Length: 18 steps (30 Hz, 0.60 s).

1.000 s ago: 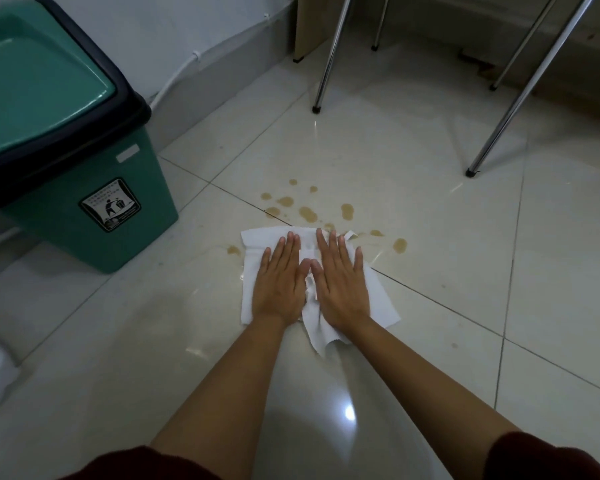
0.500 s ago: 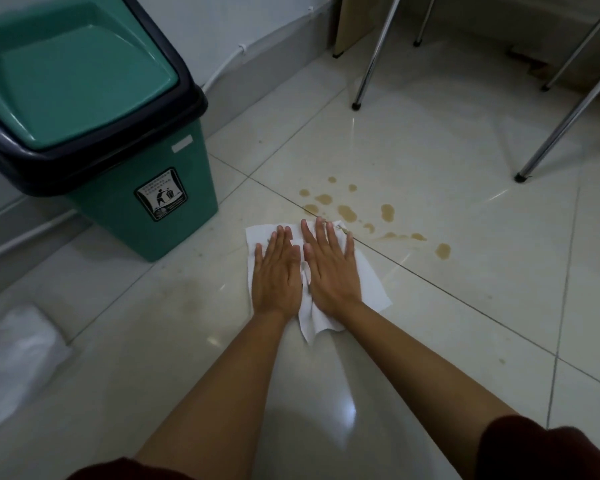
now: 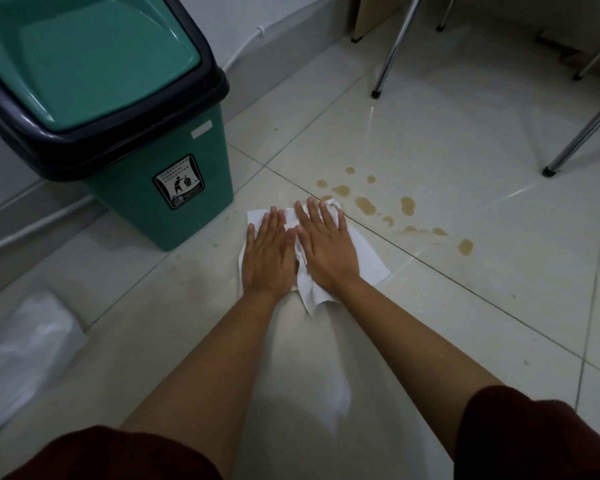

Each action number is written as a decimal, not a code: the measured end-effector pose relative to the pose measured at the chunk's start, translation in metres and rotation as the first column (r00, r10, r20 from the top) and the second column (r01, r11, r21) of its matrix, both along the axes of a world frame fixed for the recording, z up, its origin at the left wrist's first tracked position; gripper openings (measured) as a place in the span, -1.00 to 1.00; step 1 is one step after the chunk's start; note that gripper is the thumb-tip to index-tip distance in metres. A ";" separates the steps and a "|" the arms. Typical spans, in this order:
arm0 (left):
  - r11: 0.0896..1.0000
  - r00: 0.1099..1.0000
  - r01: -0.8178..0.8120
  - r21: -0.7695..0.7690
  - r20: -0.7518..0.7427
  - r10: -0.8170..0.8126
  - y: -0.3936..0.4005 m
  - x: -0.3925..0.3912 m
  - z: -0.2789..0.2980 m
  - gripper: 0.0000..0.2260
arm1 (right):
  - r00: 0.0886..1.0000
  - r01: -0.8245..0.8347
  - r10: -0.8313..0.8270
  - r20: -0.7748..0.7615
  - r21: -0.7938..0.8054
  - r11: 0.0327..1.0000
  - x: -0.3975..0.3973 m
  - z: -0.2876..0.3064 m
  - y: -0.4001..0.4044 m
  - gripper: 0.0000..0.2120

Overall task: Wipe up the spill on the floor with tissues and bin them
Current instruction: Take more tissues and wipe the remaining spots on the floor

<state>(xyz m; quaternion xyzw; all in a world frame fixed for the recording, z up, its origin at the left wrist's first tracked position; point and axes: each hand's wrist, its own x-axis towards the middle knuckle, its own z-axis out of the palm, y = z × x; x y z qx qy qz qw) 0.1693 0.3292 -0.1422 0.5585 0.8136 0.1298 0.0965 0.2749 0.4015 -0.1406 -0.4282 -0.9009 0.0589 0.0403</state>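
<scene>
Tissue being pressed flat to the floor.
The white tissue [image 3: 364,261] is being held down by the left hand [image 3: 267,258] and right hand [image 3: 326,247], fingers straight, palms down, beside the brown spill [image 3: 366,206], near the green bin [image 3: 174,188].

Floor [image 3: 465,323]: glossy cream tiles with dark grout lines and soft light reflections.
Wall [image 3: 267,8]: pale, with a grey skirting and a white cable [image 3: 246,46] running along it.
Furniture: slanted chrome legs [image 3: 394,53] with black feet.

Tiled room: bin [image 3: 174,202], chair legs [image 3: 392,53].
</scene>
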 end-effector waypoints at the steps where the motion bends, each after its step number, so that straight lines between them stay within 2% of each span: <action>1: 1.000 1.000 -0.010 0.004 0.016 0.010 -0.002 -0.001 0.001 -0.53 | 1.000 -0.003 0.003 -0.004 -0.002 1.000 0.000 0.000 0.000 -0.49; 7: 1.000 1.000 -0.024 -0.015 -0.009 0.024 -0.016 -0.010 0.001 -0.53 | 0.999 -0.049 0.049 0.009 0.001 0.999 -0.005 -0.001 -0.005 -0.49; 11: 0.996 0.994 -0.087 0.035 0.066 0.084 -0.027 -0.016 -0.001 -0.54 | 0.997 -0.070 0.068 -0.039 -0.046 0.996 -0.019 0.002 -0.017 -0.49; 15: 0.984 0.983 -0.163 0.066 0.099 0.156 -0.040 -0.021 -0.004 -0.51 | 0.979 -0.194 0.190 -0.069 -0.061 0.979 -0.029 0.004 -0.036 -0.50; 18: 0.992 0.991 -0.123 0.029 0.055 0.121 -0.050 -0.028 -0.008 -0.53 | 0.966 -0.233 0.219 -0.136 -0.097 0.968 -0.029 0.006 -0.044 -0.52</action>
